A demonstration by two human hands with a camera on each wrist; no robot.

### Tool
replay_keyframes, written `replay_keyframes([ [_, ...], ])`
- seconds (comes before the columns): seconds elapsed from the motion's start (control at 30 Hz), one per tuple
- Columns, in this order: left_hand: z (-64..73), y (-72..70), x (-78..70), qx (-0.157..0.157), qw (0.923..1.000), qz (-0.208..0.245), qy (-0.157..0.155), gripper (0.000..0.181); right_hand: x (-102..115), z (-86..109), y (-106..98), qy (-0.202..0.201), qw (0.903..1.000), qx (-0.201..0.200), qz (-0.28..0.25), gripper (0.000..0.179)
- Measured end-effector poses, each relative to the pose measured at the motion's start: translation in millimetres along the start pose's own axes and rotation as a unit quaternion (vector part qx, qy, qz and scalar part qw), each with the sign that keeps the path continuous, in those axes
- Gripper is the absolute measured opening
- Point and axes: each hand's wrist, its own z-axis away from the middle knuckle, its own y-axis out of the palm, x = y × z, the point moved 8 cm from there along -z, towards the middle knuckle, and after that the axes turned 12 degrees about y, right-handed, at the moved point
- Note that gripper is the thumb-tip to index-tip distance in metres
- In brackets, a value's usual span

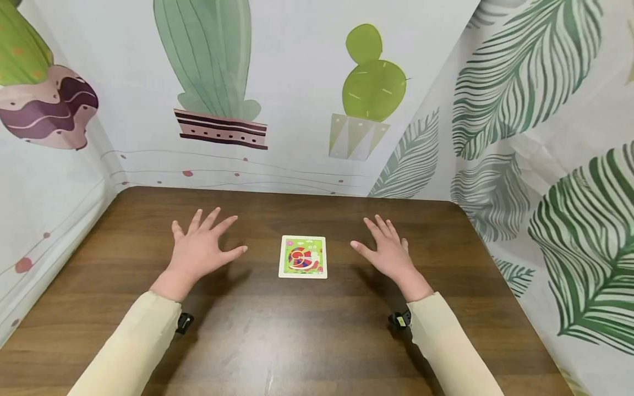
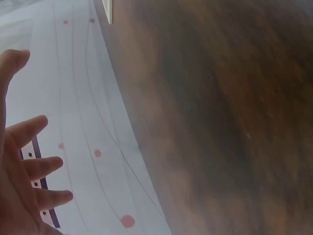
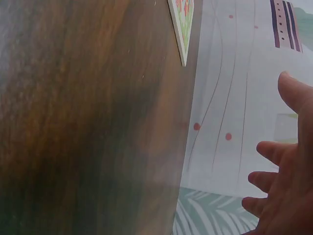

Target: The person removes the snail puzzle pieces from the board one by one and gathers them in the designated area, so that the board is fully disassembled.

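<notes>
A small square picture puzzle board (image 1: 302, 257) with a cream border and a red snail on green lies flat on the table. To its left, my left hand (image 1: 197, 250) hovers above the wood with fingers spread and nothing in it. My right hand (image 1: 388, 251) is raised on the other side, its fingers apart and also holding nothing. Both thumbs point toward the board without touching it. In the right wrist view, one corner of the board (image 3: 183, 29) shows at the top beyond the right hand (image 3: 288, 161). The left wrist view catches only a sliver of its edge (image 2: 109, 10).
The brown wooden table (image 1: 277, 341) meets a white wall covering (image 1: 297, 99) printed with cacti at the back. Another sheet with leaf prints (image 1: 584, 231) hangs along the right side. Dark wrist straps (image 1: 184, 323) show under the cream sleeves.
</notes>
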Motion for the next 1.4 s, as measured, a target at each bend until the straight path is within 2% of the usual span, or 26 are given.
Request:
replay_keyframes([
  [0.3,-7.4,-7.4,-22.1,-0.055,0.9973,0.004,0.048,0.067,13.5,-0.4,-3.6,-0.031,0.9950,-0.004,-0.095,0.071],
  [0.43,-10.7,-7.9,-28.7,-0.068,0.9950,0.019,0.072,0.059,18.2,-2.0,-7.2,-0.040,0.9912,-0.007,-0.126,0.064],
  [0.63,-14.1,-6.7,-38.5,-0.077,0.9882,0.035,0.128,0.051,23.8,-5.8,-10.2,-0.058,0.9870,-0.018,-0.149,0.057],
  [0.83,-16.3,-2.5,-47.9,-0.062,0.9835,0.036,0.166,0.048,23.8,-11.9,-6.0,-0.058,0.9844,-0.007,-0.166,0.052],
  [1.03,-19.9,3.0,-55.6,-0.049,0.9808,0.032,0.186,0.049,23.6,-17.6,-0.5,-0.048,0.9839,0.017,-0.171,0.052],
  [1.23,-22.4,14.3,-66.4,-0.025,0.9764,0.026,0.213,0.049,32.3,-22.9,5.8,-0.056,0.9819,0.036,-0.177,0.049],
  [1.4,-23.9,27.7,-78.8,-0.015,0.9691,0.021,0.245,0.048,40.3,-24.5,18.2,-0.070,0.9783,0.058,-0.186,0.045],
])
